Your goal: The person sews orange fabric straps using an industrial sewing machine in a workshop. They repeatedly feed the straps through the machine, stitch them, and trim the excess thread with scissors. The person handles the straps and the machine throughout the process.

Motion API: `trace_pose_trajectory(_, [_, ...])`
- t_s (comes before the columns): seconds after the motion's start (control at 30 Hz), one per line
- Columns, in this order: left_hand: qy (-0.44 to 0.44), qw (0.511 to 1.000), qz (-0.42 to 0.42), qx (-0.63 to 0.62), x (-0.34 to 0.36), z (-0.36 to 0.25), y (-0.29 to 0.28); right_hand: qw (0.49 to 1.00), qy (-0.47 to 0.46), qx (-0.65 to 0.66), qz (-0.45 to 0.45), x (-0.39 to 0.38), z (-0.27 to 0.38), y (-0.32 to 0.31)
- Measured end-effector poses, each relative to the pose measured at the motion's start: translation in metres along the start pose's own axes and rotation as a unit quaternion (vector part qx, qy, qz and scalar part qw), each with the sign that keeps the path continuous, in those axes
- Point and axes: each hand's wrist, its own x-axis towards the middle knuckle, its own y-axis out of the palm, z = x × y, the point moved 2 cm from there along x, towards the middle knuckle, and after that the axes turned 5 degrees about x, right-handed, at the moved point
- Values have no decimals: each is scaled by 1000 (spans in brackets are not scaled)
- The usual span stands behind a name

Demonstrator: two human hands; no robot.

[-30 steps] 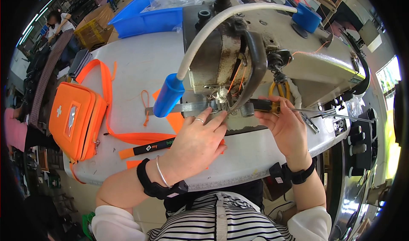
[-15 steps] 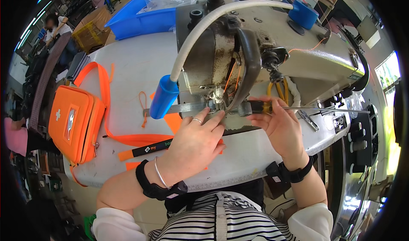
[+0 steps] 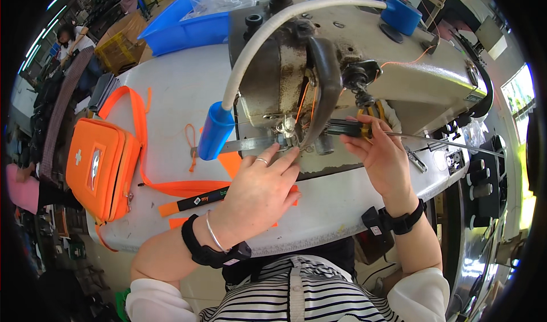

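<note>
My right hand (image 3: 380, 151) grips a screwdriver (image 3: 348, 128) by its black and yellow handle, and the long thin shaft points off to the right. The handle's butt end is close to the presser foot area of an industrial sewing machine (image 3: 393, 60). My left hand (image 3: 263, 188) lies with fingers stretched out, its fingertips beside the needle and presser foot (image 3: 286, 127). A flat metal strip (image 3: 248, 144) runs leftward from under the foot, near those fingertips. Orange thread hangs down at the needle. What lies under my left palm is hidden.
An orange zipped case (image 3: 97, 168) with a strap sits at the left, a black and orange strap (image 3: 196, 201) near my left wrist. A blue-handled curved white tube (image 3: 215, 131) hangs in front. Behind are a blue bin (image 3: 188, 34) and pliers (image 3: 373, 110); a co-worker (image 3: 74, 43) is far left.
My right hand has moved slightly up and right with the screwdriver, whose handle has tilted and backed away from the foot. My left hand stays in place.
</note>
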Motion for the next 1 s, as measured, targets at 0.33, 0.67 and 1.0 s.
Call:
trace_pose_trajectory(0.33, [-1,1000,4,-2,0,0,-1,1000,-5,8,12,3,2,-4])
trace_pose_trajectory(0.67, [7,1000,6,-5,1,1,0,998,58,10,-9,-17,-1,4])
trace_pose_trajectory(1.0, [14,1000,-4,-6,3,-1,0,998,62,-18,-25,-29,1,13])
